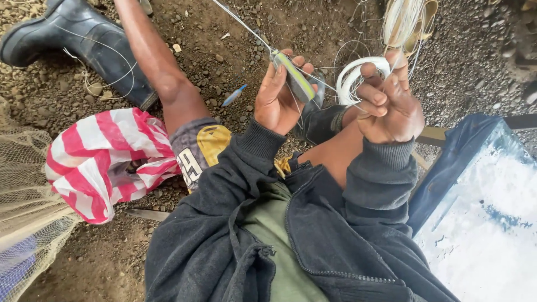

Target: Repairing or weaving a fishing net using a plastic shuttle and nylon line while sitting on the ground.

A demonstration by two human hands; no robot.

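Observation:
My left hand [278,95] grips a grey netting needle with a yellow-green stripe [296,78], wound with thin clear line. A taut strand of the line [240,22] runs from it up to the top left. My right hand [390,100] is closed around a coil of white fishing line [349,75], held level with the left hand and just to its right. Thin loops of line hang between the two hands. Both arms wear dark jacket sleeves.
A black rubber boot [84,42] is on the outstretched leg at top left. A red-and-white striped bag [100,159] lies on the gravel, beige netting [25,196] beside it. A blue tarp [481,207] covers something at right. A bundle of pale line [403,22] hangs at top.

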